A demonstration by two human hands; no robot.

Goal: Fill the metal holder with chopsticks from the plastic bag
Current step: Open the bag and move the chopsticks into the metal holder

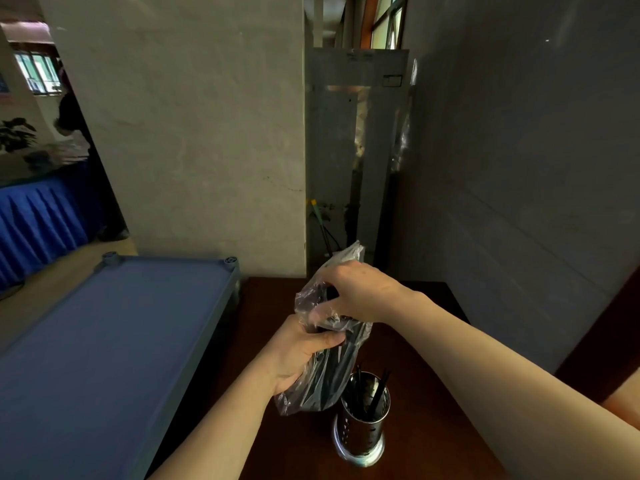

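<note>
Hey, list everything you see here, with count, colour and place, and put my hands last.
Bag: one, clear plastic, dark chopsticks inside, held above the table.
Holder: one, shiny metal, upright on the table, near edge.
Chopsticks: a few, black, standing in the holder.
Table: one, dark brown, in the corner.
Cot: one, blue-grey, left of the table.
Left hand: grips the bag's middle.
Right hand: holds the bag's top.

held bag (322, 382), holder (363, 424) seemingly part-filled
</note>
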